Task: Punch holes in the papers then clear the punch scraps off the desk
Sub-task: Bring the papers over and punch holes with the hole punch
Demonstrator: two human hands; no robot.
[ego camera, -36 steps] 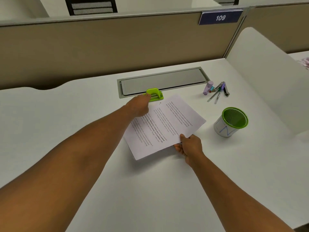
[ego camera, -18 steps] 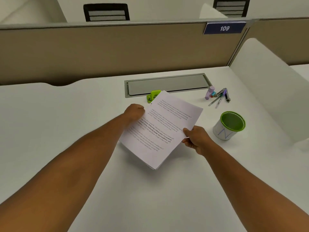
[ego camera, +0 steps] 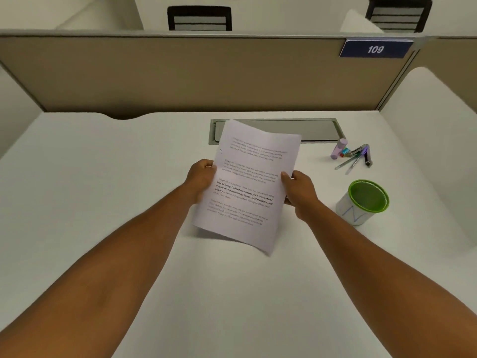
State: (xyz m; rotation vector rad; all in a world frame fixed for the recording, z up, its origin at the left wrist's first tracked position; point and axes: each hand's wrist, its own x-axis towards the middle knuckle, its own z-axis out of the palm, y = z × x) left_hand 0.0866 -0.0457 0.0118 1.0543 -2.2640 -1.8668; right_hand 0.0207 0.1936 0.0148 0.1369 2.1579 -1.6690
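Both hands — left hand [ego camera: 202, 174]; right hand [ego camera: 296, 188] — grip the papers [ego camera: 247, 184].

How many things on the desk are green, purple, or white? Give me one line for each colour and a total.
Green: 1, the rim of the cup
Purple: 1, the small tube
White: 1, the papers, gripped by left hand and right hand
Total: 3

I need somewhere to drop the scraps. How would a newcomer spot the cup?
Start at the blue 109 sign and come down the desk's right side. Past the pens stands the cup, white, upright, alone in having a green rim.
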